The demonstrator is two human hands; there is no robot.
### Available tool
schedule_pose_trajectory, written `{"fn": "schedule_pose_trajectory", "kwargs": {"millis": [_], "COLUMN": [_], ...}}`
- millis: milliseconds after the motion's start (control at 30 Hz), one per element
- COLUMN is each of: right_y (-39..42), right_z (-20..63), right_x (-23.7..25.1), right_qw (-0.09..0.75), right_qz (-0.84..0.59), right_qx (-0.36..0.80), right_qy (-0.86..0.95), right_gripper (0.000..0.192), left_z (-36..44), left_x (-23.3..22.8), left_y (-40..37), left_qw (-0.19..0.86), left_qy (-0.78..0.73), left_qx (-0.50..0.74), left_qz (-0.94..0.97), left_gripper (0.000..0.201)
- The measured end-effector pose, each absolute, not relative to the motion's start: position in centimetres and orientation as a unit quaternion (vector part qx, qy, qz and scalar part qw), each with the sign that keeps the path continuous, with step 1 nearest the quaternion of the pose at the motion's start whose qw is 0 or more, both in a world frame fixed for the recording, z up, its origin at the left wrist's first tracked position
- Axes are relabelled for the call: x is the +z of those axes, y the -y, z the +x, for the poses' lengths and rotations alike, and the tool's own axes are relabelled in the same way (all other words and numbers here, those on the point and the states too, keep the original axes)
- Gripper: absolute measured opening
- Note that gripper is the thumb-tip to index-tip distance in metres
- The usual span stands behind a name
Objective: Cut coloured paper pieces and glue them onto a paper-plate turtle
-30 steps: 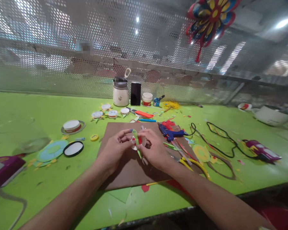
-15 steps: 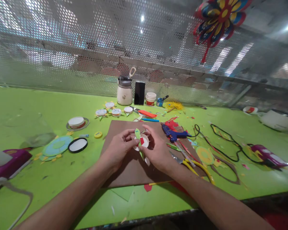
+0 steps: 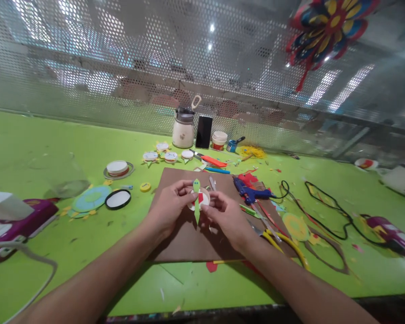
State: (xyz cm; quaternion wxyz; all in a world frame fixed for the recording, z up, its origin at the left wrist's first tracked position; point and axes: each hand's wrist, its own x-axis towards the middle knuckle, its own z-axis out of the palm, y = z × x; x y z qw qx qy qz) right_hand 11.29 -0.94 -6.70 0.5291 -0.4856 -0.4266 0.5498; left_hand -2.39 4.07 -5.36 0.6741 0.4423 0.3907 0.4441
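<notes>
A small white round disc (image 3: pixel 205 198) with a red patch is held above the brown board (image 3: pixel 175 247). Across its face runs a narrow green paper strip (image 3: pixel 196 208), pointed at the lower end and marked with two dark eye-like dots near the top. My left hand (image 3: pixel 172 207) pinches the disc and strip at the left side, thumb in front. At the disc's right edge, the thumb and fingers of my right hand (image 3: pixel 227 216) close on the rim. Behind the disc, part of its underside and the fingertips are hidden.
Right of the board lie a blue glue gun (image 3: pixel 251 191) and yellow-handled scissors (image 3: pixel 290 247). Beyond it are an orange cutter (image 3: pixel 214 161), a blue pen (image 3: pixel 218 171) and several decorated discs (image 3: pixel 170 156). A black-rimmed disc (image 3: pixel 118 199) and blue-green paper turtle shape (image 3: pixel 92 200) sit left.
The view has shifted, so the table's things appear farther right. My right fingers have come down along the disc's edge, and the green strip shows more fully and stands straighter.
</notes>
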Motion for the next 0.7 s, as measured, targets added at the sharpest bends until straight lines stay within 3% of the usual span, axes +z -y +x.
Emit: {"fn": "schedule_pose_trajectory", "kwargs": {"millis": [233, 467, 700], "right_y": [0.95, 0.89, 0.71], "right_z": [11.25, 11.61, 11.87], "right_x": [-6.58, -6.71, -7.13], "right_qw": [0.544, 0.545, 0.554], "right_qz": [-0.441, -0.425, -0.410], "right_qx": [0.598, 0.618, 0.625], "right_qy": [0.390, 0.375, 0.365], "right_gripper": [0.041, 0.041, 0.039], "left_z": [-2.60, -2.63, -2.58], "left_x": [-5.21, -4.99, -4.64], "left_y": [-3.98, -3.82, -3.55], "left_qw": [0.682, 0.678, 0.682], "left_qy": [-0.377, -0.376, -0.390], "left_qx": [0.436, 0.435, 0.407], "left_qz": [0.450, 0.457, 0.467], "left_gripper": [0.027, 0.041, 0.038]}}
